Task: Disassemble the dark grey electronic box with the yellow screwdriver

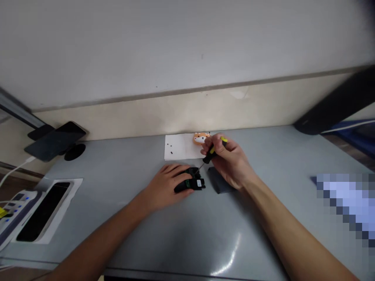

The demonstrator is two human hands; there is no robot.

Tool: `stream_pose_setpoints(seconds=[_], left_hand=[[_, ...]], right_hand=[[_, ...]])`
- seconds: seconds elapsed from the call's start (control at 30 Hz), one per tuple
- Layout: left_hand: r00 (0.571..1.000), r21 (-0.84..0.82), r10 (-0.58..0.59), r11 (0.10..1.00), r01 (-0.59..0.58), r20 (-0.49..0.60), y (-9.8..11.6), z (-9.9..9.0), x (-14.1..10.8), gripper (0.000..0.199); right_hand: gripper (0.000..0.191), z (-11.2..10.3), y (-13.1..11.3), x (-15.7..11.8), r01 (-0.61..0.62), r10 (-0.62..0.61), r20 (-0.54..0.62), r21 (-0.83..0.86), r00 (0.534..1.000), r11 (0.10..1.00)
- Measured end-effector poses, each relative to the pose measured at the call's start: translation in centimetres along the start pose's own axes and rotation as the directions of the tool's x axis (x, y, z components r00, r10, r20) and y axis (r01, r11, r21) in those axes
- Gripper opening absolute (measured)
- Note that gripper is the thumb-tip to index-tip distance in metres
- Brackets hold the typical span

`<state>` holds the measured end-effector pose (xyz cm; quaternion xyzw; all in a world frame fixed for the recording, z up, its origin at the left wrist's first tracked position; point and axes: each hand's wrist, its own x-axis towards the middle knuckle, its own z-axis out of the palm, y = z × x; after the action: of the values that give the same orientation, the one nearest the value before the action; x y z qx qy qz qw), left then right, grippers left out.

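Left hand [165,185] lies flat, fingers closed over a small black device [191,182] at centre worktop [187,234], pinning it against movement. Right hand [227,160], at the device's 2 o'clock, is clamped on a black-and-yellow screwdriver [213,151], tip angled down onto the device. At 12 o'clock, a white sheet [181,147] holds tiny dark screws [170,147], apparently kept from scattering. A dark cover [219,183] rests at 3 o'clock.

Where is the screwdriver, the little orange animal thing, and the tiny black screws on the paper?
screwdriver [211,153]: head view, on its black and yellow handle, held in the right hand.
little orange animal thing [200,138]: head view, on the middle of its face.
tiny black screws [171,152]: head view, on one dark speck.
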<state>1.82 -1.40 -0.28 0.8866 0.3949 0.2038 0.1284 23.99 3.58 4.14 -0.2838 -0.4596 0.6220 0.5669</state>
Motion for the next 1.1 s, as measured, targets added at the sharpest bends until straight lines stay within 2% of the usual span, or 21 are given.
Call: stream_pose_setpoints(seconds=[0.13,0.3,0.4,0.5,0.6,0.67,0.73,0.9,0.97,1.1], left_hand=[[1.0,-0.003,-0.011,1.0,0.011,0.003,0.0,0.0,0.0,0.031],[1.0,-0.002,-0.018,1.0,0.018,-0.001,-0.1,0.1,-0.1,0.032],[0.999,0.002,-0.03,1.0,0.03,0.01,0.0,0.1,-0.1,0.031],[1.0,-0.002,-0.026,1.0,0.026,0.016,0.0,0.0,0.0,0.031],[1.0,-0.005,-0.02,1.0,0.02,0.01,0.1,-0.1,0.0,0.03],[1.0,-0.002,-0.018,1.0,0.019,0.005,0.1,-0.1,0.0,0.03],[1.0,0.003,-0.02,1.0,0.02,0.004,0.2,-0.1,0.0,0.029],[1.0,0.015,-0.026,1.0,0.026,0.01,0.2,0.0,0.0,0.03],[1.0,0.018,-0.028,0.999,0.028,0.009,0.1,0.1,0.0,0.03],[0.999,0.017,-0.031,0.999,0.031,0.012,0.2,0.0,0.0,0.028]], right_hand=[[0.021,0.2,-0.1,-0.1,-0.061,0.055,0.047,0.135,0.997,0.989],[0.034,1.1,-0.7,-0.5,-0.121,0.1,0.11,0.202,0.989,0.972],[0.029,1.3,-1.0,-0.7,-0.129,0.095,0.152,0.227,0.984,0.965],[0.02,1.0,-1.0,-0.6,-0.08,0.056,0.116,0.217,0.992,0.973],[0.013,0.4,-1.0,-0.3,-0.009,0.001,0.06,0.136,0.998,0.991],[0.013,0.2,-1.0,-0.1,0.016,-0.022,0.072,0.092,0.997,0.996],[0.016,0.3,-1.0,-0.1,0.0,-0.009,0.094,0.098,0.996,0.995],[0.022,1.6,-0.8,-0.5,-0.059,0.043,0.066,0.268,0.997,0.962],[0.024,2.0,-0.9,-0.6,-0.06,0.05,0.046,0.263,0.998,0.963],[0.013,1.8,-1.1,-0.6,-0.063,0.054,0.054,0.203,0.997,0.977]])
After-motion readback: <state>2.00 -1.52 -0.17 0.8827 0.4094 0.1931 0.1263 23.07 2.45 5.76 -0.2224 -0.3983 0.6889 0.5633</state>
